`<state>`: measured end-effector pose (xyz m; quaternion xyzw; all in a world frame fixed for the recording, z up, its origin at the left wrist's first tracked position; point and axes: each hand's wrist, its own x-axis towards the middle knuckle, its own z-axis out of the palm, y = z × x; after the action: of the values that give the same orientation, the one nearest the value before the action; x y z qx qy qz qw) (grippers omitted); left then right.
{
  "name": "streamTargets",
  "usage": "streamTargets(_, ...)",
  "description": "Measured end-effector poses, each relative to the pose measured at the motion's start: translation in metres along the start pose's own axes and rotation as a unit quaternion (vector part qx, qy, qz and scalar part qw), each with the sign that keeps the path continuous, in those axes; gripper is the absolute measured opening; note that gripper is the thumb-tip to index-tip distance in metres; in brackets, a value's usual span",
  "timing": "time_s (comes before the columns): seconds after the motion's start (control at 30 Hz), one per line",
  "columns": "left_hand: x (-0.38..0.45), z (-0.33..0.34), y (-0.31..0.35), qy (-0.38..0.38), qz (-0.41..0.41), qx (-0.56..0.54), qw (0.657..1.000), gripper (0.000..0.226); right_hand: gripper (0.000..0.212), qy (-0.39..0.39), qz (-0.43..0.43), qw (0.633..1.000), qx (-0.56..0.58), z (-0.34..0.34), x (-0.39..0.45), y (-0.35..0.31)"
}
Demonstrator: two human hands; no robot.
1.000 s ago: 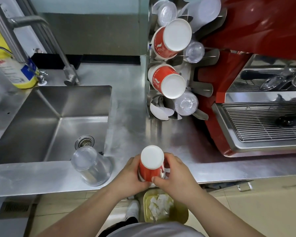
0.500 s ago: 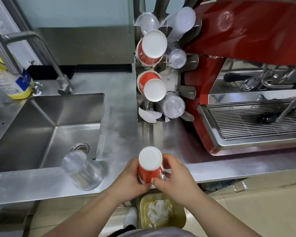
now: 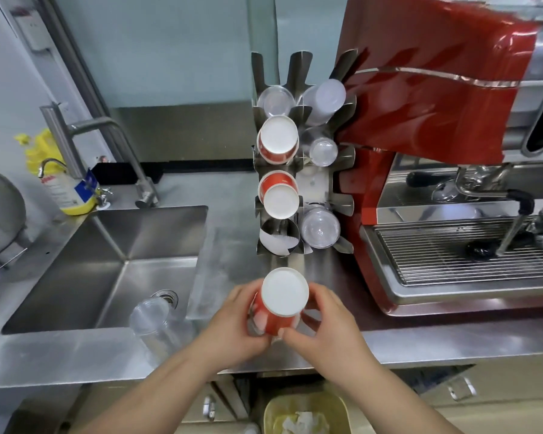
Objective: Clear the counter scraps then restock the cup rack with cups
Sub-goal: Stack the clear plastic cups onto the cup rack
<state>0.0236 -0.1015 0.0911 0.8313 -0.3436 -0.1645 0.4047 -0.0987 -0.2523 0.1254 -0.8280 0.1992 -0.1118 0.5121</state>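
I hold red cup stack (image 3: 278, 303) upside down over counter edge, left hand (image 3: 232, 321) and right hand (image 3: 323, 327) both gripping sides. Should aim straight at bottom-left slot of rack (image 3: 278, 238), push in gently.

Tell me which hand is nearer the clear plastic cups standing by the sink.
Left. The left hand is just right of the clear plastic cups; the right hand is farther right, beyond the red paper cups.

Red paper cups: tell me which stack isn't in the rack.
The red cup stack gripped by the left hand and right hand above the counter; the other two sit in rack slots.
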Motion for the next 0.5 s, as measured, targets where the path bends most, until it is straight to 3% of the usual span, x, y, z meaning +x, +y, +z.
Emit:
streamTargets(0.33,0.023,-0.062,0.060,0.056,0.153,0.102,0.981,0.080,0.063,0.059,-0.144,0.986,0.062,-0.034,0.006,-0.056)
streamTargets(0.5,0.053,-0.085,0.086,0.060,0.197,0.126,0.970,0.072,0.063,0.096,-0.194,0.974,0.061,-0.049,0.021,-0.078)
